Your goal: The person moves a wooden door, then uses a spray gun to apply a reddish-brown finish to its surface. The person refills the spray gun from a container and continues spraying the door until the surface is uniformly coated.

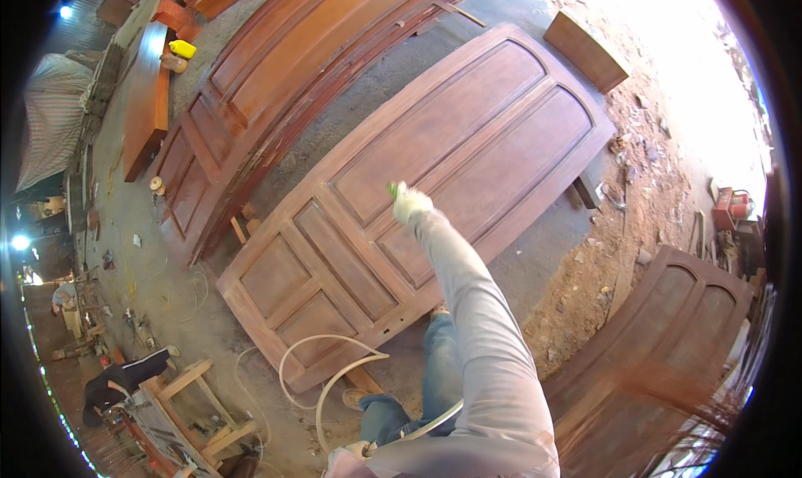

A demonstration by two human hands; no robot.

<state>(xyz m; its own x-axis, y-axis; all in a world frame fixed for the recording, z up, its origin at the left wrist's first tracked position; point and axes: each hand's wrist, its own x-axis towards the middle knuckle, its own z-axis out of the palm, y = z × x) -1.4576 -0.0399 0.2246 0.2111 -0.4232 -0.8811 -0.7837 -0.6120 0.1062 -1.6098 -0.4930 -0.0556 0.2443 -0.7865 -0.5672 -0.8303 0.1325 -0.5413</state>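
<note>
A large reddish-brown panelled wooden door (368, 240) with an arched end lies flat in front of me. My right hand (412, 202), in a pale glove, reaches out over the middle of it. Its fingers are closed around a small green thing (393, 190), mostly hidden, whose kind I cannot make out. At the bottom edge, close to my body, my left hand (344, 463) is partly cut off and appears closed on a pale hose (319, 415). That hose loops over the door's near corner and runs past my legs.
Glossy orange-brown doors (276, 68) lie stacked to the left. Another dark door (660, 327) lies at the right, beside dirt and debris (597, 269). A wooden frame (205, 394) stands at the lower left. A loose board (585, 52) rests by the arched end; a yellow bottle (182, 49) is farther left.
</note>
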